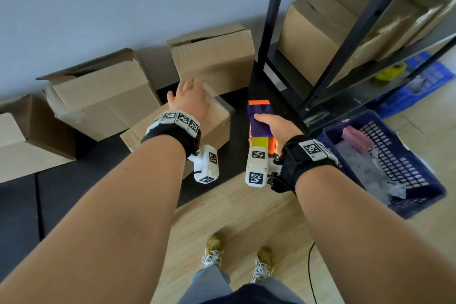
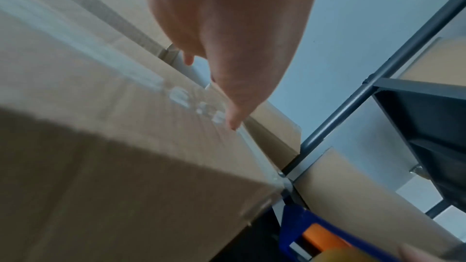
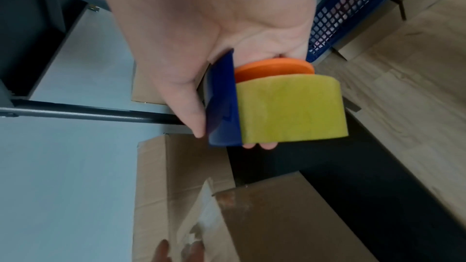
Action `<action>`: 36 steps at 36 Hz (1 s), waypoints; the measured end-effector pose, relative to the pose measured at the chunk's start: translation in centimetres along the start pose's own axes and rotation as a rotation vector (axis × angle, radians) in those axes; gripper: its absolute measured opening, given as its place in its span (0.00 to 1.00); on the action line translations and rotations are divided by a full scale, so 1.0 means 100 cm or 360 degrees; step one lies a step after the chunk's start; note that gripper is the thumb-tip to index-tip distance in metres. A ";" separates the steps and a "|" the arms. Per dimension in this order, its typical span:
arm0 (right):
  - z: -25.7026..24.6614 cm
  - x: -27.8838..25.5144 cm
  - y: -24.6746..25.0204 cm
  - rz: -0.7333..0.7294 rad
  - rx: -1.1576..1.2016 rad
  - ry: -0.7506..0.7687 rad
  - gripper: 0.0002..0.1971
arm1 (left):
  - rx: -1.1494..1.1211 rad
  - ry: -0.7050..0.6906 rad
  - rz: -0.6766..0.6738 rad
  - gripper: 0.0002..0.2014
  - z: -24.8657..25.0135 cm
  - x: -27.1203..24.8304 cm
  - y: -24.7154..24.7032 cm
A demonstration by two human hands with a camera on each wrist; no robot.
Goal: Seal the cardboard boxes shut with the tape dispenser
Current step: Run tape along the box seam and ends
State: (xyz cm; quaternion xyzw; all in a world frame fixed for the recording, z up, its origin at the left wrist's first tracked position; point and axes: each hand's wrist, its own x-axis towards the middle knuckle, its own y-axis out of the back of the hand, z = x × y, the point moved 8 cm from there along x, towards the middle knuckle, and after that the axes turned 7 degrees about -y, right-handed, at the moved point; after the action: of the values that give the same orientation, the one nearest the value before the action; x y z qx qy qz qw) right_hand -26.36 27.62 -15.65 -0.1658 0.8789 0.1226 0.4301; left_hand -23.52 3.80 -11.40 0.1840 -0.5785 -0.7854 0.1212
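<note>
While smoothing: press flat along the clear tape on the near box (image 1: pixel 217 116), out to the far edge.
Left hand (image 1: pixel 191 99): fingers straight, flat on the box top near its far edge.
Right hand (image 1: pixel 272 128): curled round the tape dispenser (image 1: pixel 261 121), held off the box, just to its right.
Unsealed boxes (image 1: pixel 103 96): behind, against the wall.

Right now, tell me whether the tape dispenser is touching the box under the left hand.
Apart. In the head view the tape dispenser, held by the right hand, sits right of the box, dark floor between them.
</note>
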 end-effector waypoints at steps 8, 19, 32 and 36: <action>0.005 0.053 -0.008 0.0132 0.0050 0.0090 0.51 | -0.0149 0.0123 -0.0016 0.31 -0.020 0.004 0.008; -0.022 0.001 -0.033 0.0351 0.0098 0.0255 0.19 | -0.0612 0.0172 -0.0037 0.29 -0.048 0.000 -0.002; -0.044 0.012 -0.040 0.0369 -0.0132 0.0388 0.20 | -0.0641 0.0290 0.0138 0.24 -0.060 -0.006 -0.001; -0.049 0.018 -0.040 0.0354 -0.0207 0.0404 0.22 | -0.0602 0.0067 0.0386 0.18 -0.045 -0.011 0.011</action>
State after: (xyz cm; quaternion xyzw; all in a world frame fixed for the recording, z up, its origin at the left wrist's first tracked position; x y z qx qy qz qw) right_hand -29.29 21.88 -14.41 -0.1092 0.9293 0.2040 0.2879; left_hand -20.62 0.06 -11.38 0.1035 -0.4361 -0.8555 0.2593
